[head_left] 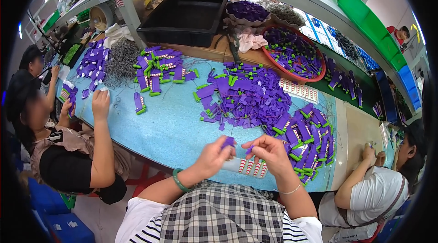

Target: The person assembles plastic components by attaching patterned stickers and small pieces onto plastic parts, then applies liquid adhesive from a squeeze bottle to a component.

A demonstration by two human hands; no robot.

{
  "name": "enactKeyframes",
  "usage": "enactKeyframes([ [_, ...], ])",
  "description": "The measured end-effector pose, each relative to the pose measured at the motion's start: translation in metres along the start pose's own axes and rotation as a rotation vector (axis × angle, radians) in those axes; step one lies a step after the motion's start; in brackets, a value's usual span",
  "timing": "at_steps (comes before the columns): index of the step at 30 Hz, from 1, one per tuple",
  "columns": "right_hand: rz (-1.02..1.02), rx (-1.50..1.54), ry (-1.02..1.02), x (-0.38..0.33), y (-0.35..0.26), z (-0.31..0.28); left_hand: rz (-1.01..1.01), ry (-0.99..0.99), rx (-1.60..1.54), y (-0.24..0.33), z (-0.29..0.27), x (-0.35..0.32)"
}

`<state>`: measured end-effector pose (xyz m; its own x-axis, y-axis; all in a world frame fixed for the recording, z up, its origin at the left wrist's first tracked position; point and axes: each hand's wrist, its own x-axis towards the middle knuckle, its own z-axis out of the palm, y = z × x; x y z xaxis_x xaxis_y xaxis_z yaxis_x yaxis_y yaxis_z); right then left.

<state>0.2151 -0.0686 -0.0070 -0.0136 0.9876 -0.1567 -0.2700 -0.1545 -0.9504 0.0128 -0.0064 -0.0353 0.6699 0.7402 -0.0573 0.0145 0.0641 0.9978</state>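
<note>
many purple parts on blue table

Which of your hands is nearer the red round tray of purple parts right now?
Right. The right hand sits below the red round tray, on its side of the table; the left hand is farther off toward the left.

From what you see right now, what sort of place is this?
Probably a small-parts assembly workshop. Heaps of purple plastic pieces cover a long blue worktable, a red basin holds more, and other people sit working alongside. The left hand and right hand each pinch a purple piece.
</note>
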Motion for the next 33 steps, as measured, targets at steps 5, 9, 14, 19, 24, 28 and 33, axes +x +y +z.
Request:
enactKeyframes([
  [5,-0.314,-0.419,0.167,-0.009,0.019,0.015,0.199,-0.113,0.372,0.008,0.018,0.003],
  [9,-0.363,-0.565,0.245,-0.012,0.019,0.02,0.231,-0.133,0.476,0.014,0.018,0.002],
  [14,-0.415,-0.641,0.201,-0.011,0.015,0.022,0.245,-0.146,0.524,0.006,0.018,-0.001],
  [19,-0.368,-0.678,0.179,-0.011,0.014,0.025,0.121,-0.215,0.364,0.007,0.019,0.001],
  [24,-0.345,-0.72,0.171,-0.006,0.009,-0.002,0.051,-0.327,0.327,0.016,0.019,0.022],
  [28,-0.227,-0.868,0.271,-0.008,-0.053,-0.058,0.196,0.04,0.561,0.011,-0.033,0.081],
  [33,-0.502,-1.635,0.533,-0.013,-0.071,-0.06,0.182,0.42,1.274,0.005,-0.109,0.121],
])
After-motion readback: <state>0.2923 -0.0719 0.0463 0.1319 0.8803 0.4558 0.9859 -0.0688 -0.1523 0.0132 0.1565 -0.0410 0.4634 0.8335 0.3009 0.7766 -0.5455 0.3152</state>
